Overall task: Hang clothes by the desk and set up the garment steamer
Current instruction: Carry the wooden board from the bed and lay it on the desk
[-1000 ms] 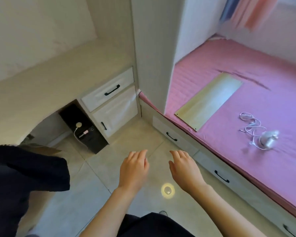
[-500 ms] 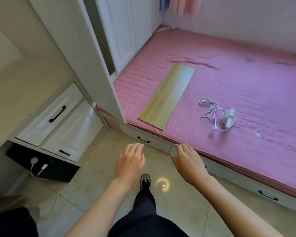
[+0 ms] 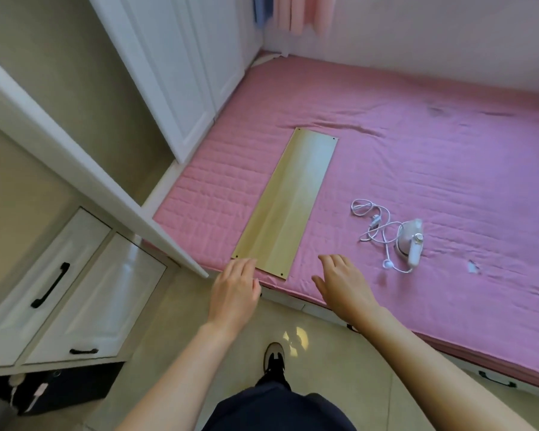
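1. Bed (image 3: 448, 169): carries the pale board (image 3: 288, 200) and garment steamer (image 3: 409, 242).
2. Hands: left hand (image 3: 235, 292) and right hand (image 3: 344, 286) spread, empty, at the bed's near edge.
3. Steamer: probably light and rigid; grip its handle, gather the loose cord (image 3: 374, 222).

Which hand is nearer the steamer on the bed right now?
Right. The right hand hovers open over the bed's near edge, left of the steamer. The left hand is farther left, beyond the wooden board.

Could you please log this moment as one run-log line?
left hand: empty, open | right hand: empty, open | steamer: on bed, untouched | board: on bed
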